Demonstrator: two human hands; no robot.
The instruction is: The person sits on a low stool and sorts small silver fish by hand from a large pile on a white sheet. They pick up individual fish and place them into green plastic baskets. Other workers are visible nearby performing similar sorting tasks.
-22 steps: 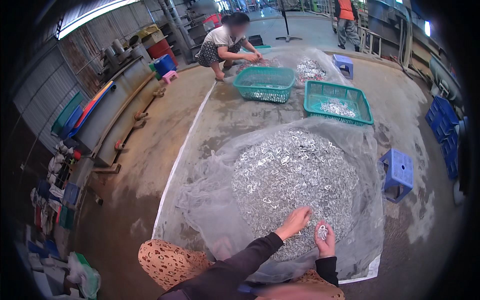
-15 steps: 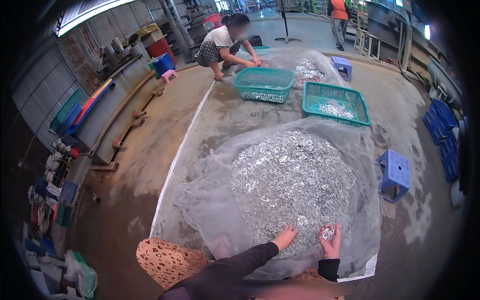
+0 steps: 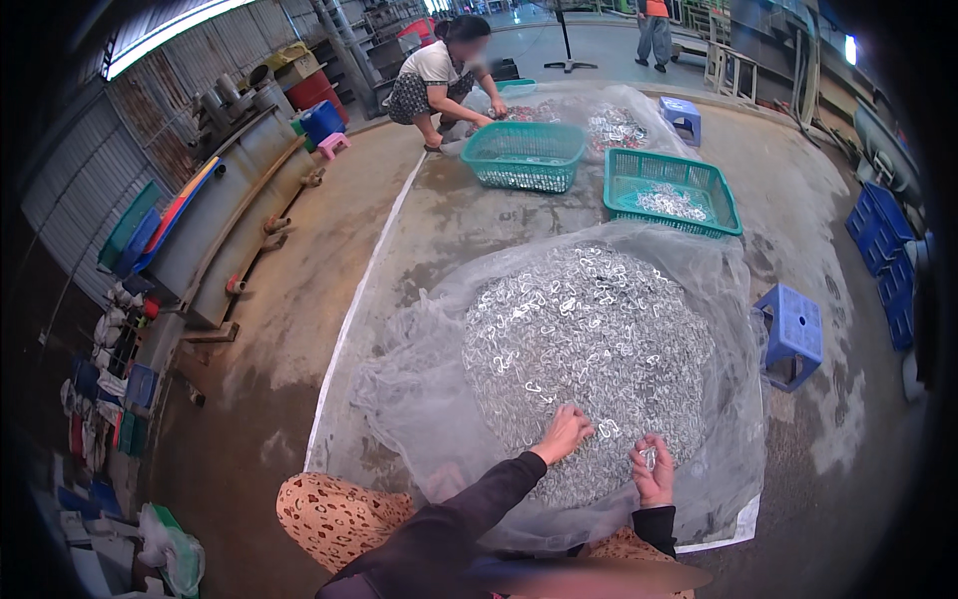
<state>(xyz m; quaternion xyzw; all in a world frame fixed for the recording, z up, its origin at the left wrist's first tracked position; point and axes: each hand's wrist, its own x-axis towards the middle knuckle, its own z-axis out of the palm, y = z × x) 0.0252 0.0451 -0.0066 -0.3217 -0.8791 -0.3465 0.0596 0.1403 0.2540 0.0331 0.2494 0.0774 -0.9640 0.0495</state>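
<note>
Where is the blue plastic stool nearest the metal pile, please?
In the head view, the blue stool stands on the person's right, just beyond the mesh sheet.

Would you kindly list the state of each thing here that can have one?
Left hand: fingers down on the metal pieces.
Right hand: raised, holding small pieces.
Metal pieces: heaped on the mesh sheet.
Oval basket: partly filled.
Rectangular basket: partly filled.
Blue stool: upright, unoccupied.

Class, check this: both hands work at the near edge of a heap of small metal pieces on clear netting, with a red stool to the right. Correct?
Not quite: the stool is blue, as the head view shows. The left hand and right hand do work at the heap on the netting.
</note>
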